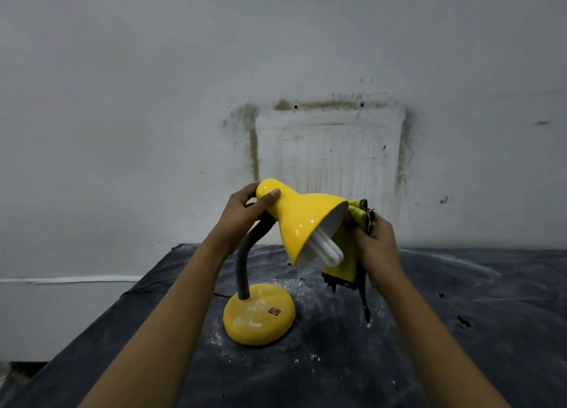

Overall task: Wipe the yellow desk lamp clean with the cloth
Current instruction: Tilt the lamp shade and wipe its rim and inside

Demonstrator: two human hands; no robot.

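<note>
The yellow desk lamp (302, 220) stands on a dark-covered table, its round base (254, 321) dusted with white powder and bearing a small red switch. A grey flexible neck (245, 263) curves up to the shade, whose mouth faces right and down with a white spiral bulb (328, 249) showing. My left hand (245, 211) grips the narrow top end of the shade. My right hand (376, 239) holds a yellow cloth (345, 254) with a dark frayed edge, pressed against the right rim of the shade; part of the cloth hangs down behind the bulb.
The table cover (445, 331) is dark sheeting with white powder scattered around the lamp base. A stained grey wall (331, 150) rises right behind the table. The table's left edge drops off near the lower left.
</note>
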